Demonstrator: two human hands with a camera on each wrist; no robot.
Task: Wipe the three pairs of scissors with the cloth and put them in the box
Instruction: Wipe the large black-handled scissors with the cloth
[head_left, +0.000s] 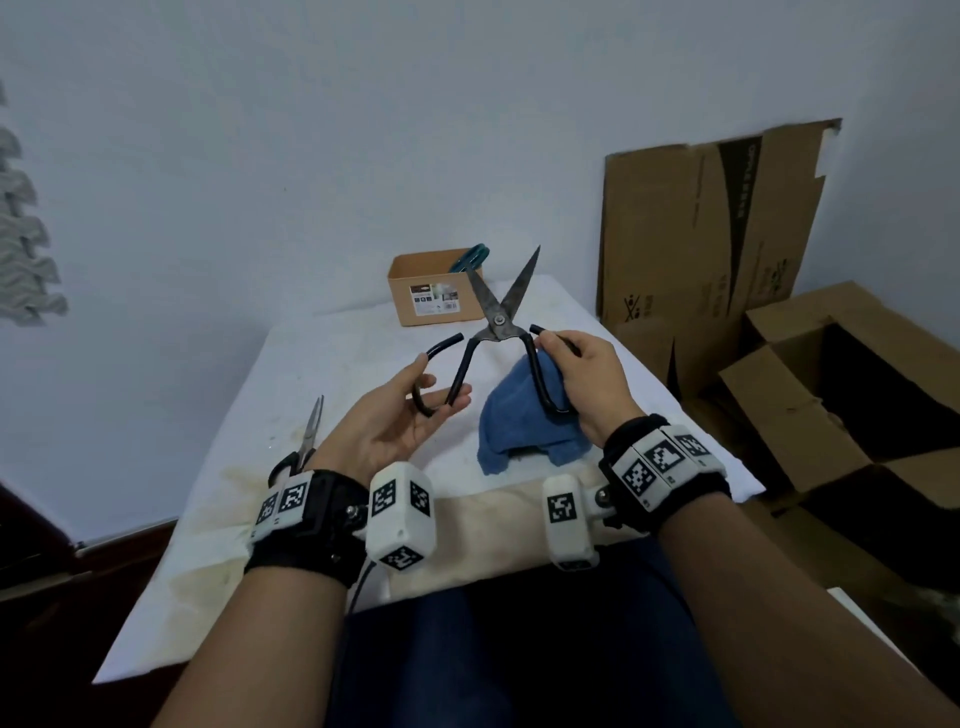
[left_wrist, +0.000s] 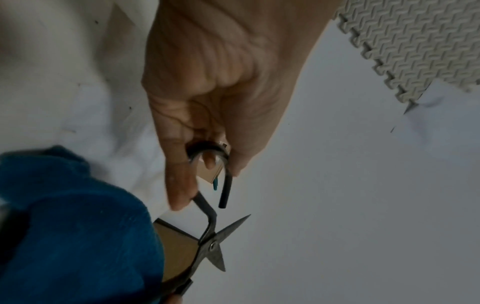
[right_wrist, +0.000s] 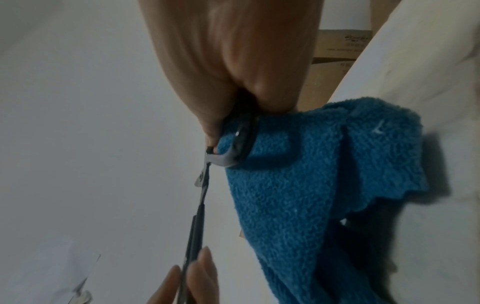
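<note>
Both hands hold the large black scissors (head_left: 498, 317) above the bench (head_left: 332, 358), blades apart: left hand (head_left: 395, 415) grips one handle loop, right hand (head_left: 587, 379) clasps the other with the blue cloth (head_left: 519, 421). Teal scissors (head_left: 470, 257), seemingly, sit in the box (head_left: 431, 291); another pair (head_left: 306, 441) lies left.

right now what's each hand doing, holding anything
Left hand: fingers curled round one handle loop of the large black scissors.
Right hand: grips the other handle loop together with the blue cloth.
</note>
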